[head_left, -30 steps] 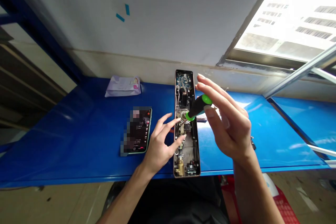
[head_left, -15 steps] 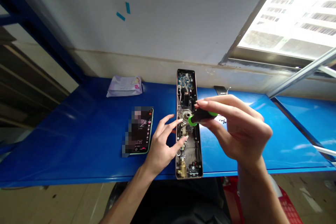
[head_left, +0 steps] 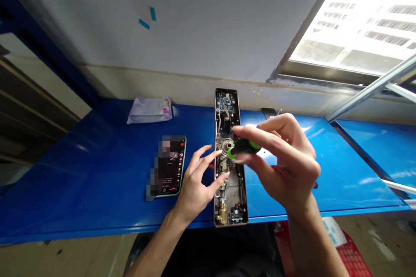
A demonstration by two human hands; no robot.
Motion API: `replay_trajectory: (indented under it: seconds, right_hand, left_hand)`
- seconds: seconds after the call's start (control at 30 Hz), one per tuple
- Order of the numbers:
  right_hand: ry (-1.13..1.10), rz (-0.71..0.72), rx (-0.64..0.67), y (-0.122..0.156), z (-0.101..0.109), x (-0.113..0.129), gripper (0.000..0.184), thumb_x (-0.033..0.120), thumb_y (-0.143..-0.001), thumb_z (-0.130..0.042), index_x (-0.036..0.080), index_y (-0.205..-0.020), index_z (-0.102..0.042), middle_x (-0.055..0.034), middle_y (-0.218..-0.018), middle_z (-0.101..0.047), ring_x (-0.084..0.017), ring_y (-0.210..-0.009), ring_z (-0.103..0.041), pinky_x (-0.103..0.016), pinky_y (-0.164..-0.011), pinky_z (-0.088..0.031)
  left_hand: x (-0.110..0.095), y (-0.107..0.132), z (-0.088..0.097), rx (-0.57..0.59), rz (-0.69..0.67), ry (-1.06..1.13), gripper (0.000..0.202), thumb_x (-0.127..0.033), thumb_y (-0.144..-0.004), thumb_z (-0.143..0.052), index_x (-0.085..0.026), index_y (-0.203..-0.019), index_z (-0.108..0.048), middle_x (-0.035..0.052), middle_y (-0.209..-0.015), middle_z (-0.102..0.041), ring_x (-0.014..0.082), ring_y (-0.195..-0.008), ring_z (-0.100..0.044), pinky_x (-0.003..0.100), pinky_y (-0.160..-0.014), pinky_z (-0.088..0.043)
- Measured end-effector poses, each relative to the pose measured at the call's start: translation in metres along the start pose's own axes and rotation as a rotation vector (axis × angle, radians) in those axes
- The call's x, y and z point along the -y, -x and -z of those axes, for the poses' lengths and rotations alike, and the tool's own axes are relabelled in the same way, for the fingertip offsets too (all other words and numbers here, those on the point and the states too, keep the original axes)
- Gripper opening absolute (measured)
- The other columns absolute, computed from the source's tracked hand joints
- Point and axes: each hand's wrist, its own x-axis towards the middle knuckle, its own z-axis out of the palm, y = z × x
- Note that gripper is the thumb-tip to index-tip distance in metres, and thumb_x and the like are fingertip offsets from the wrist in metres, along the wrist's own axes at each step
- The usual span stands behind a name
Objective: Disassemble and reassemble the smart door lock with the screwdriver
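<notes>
A long, narrow open housing, apparently an electronic door lock (head_left: 232, 190), lies lengthwise away from me on the blue table. Inside it are a circuit board at the far end, white wires, a round metal part in the middle and a brass piece at the near end. My right hand (head_left: 284, 160) grips a black and green screwdriver (head_left: 245, 148), its handle tilted over the middle of the housing; its tip is hard to make out. My left hand (head_left: 201, 177) rests with fingers spread over the housing's left edge, fingertips at the inner parts near the screwdriver.
A phone (head_left: 170, 166) with a lit screen lies left of the housing. A pale purple packet (head_left: 149, 110) sits against the wall. Behind my right hand is a flat black object (head_left: 269, 113). A metal frame (head_left: 367, 93) rises at the right, and a red perforated seat (head_left: 352, 251) shows below the table.
The screwdriver and my right hand have shifted slightly left, and the right fingers have changed their bend around the handle. My left hand keeps its place on the housing. The whole view has shifted a little.
</notes>
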Motion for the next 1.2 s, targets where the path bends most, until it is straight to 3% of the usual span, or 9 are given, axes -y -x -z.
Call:
replay_trajectory:
  seconds: [0.13, 0.3, 0.37, 0.53, 0.63, 0.73, 0.93, 1.1, 1.2]
  right_hand:
    - [-0.134, -0.014, 0.156, 0.0003, 0.0015, -0.0032, 0.054, 0.008, -0.103, -0.052, 0.031, -0.152, -0.058, -0.0089, -0.130, -0.073, -0.024, -0.118, -0.072, -0.048, -0.103, -0.062]
    - [-0.047, -0.001, -0.035, 0.0038, 0.0017, -0.0060, 0.045, 0.015, -0.087, -0.083, 0.036, -0.127, -0.077, -0.0029, -0.098, -0.074, -0.018, -0.085, -0.072, -0.033, -0.071, -0.064]
    - [-0.009, -0.015, -0.038, 0.0044, 0.0026, -0.0054, 0.039, 0.022, -0.090, -0.081, 0.034, -0.127, -0.077, -0.0041, -0.096, -0.070, -0.019, -0.085, -0.070, -0.034, -0.070, -0.063]
    - [-0.166, -0.024, 0.181, 0.0038, 0.0054, -0.0045, 0.058, 0.007, -0.101, -0.056, 0.030, -0.154, -0.056, -0.0095, -0.145, -0.068, -0.025, -0.132, -0.067, -0.043, -0.105, -0.061]
    - [-0.152, 0.007, 0.074, 0.0035, 0.0028, -0.0051, 0.050, 0.007, -0.093, -0.074, 0.030, -0.137, -0.072, -0.0057, -0.117, -0.077, -0.019, -0.103, -0.075, -0.032, -0.088, -0.065]
    - [-0.096, -0.020, 0.001, 0.0034, 0.0003, -0.0039, 0.036, 0.023, -0.089, -0.084, 0.031, -0.123, -0.079, -0.0032, -0.094, -0.068, -0.017, -0.083, -0.069, -0.031, -0.070, -0.063]
    - [-0.183, -0.043, 0.170, -0.0014, 0.0029, -0.0017, 0.052, 0.010, -0.103, -0.053, 0.032, -0.149, -0.061, -0.0087, -0.132, -0.074, -0.024, -0.121, -0.072, -0.043, -0.100, -0.064]
    - [-0.102, -0.018, 0.001, -0.0035, -0.0014, -0.0024, 0.032, 0.021, -0.087, -0.085, 0.030, -0.117, -0.081, -0.0023, -0.091, -0.070, -0.016, -0.078, -0.069, -0.031, -0.067, -0.064]
    - [-0.085, -0.052, 0.054, -0.0041, -0.0002, 0.0004, 0.028, 0.024, -0.096, -0.076, 0.024, -0.124, -0.078, -0.0076, -0.099, -0.070, -0.020, -0.089, -0.072, -0.035, -0.075, -0.066]
  left_hand:
    - [0.0007, 0.0007, -0.0012, 0.012, 0.028, 0.034, 0.048, -0.033, -0.096, -0.075, -0.034, -0.142, -0.061, 0.0085, -0.156, -0.052, 0.0268, -0.130, -0.067, 0.040, -0.101, -0.066]
    - [-0.0004, 0.0000, -0.0007, 0.007, 0.020, 0.022, 0.047, -0.033, -0.096, -0.074, -0.033, -0.141, -0.062, 0.0089, -0.154, -0.054, 0.0265, -0.128, -0.068, 0.040, -0.100, -0.066]
    - [0.0002, -0.0001, -0.0008, 0.012, 0.023, 0.010, 0.048, -0.033, -0.096, -0.074, -0.034, -0.142, -0.062, 0.0087, -0.154, -0.053, 0.0262, -0.126, -0.069, 0.040, -0.100, -0.066]
    - [0.0026, 0.0004, -0.0019, 0.006, 0.024, 0.023, 0.048, -0.034, -0.096, -0.074, -0.035, -0.142, -0.062, 0.0079, -0.156, -0.053, 0.0263, -0.126, -0.069, 0.040, -0.100, -0.066]
    - [0.0026, 0.0009, -0.0015, 0.001, 0.020, 0.009, 0.047, -0.035, -0.095, -0.075, -0.033, -0.141, -0.063, 0.0087, -0.155, -0.053, 0.0269, -0.124, -0.070, 0.041, -0.100, -0.066]
    - [0.0025, 0.0013, -0.0011, -0.002, 0.014, -0.010, 0.046, -0.035, -0.095, -0.075, -0.032, -0.140, -0.064, 0.0097, -0.153, -0.054, 0.0266, -0.120, -0.071, 0.043, -0.101, -0.065]
    - [0.0048, 0.0019, -0.0028, 0.006, 0.036, 0.025, 0.049, -0.036, -0.096, -0.075, -0.034, -0.143, -0.062, 0.0090, -0.157, -0.051, 0.0253, -0.118, -0.071, 0.043, -0.100, -0.066]
    - [0.0035, 0.0006, -0.0025, -0.007, 0.028, 0.007, 0.049, -0.035, -0.095, -0.075, -0.033, -0.142, -0.063, 0.0093, -0.155, -0.053, 0.0277, -0.127, -0.068, 0.041, -0.100, -0.066]
    - [0.0031, 0.0004, -0.0029, -0.007, 0.032, 0.015, 0.049, -0.036, -0.095, -0.075, -0.033, -0.142, -0.063, 0.0092, -0.155, -0.053, 0.0272, -0.125, -0.069, 0.040, -0.099, -0.066]
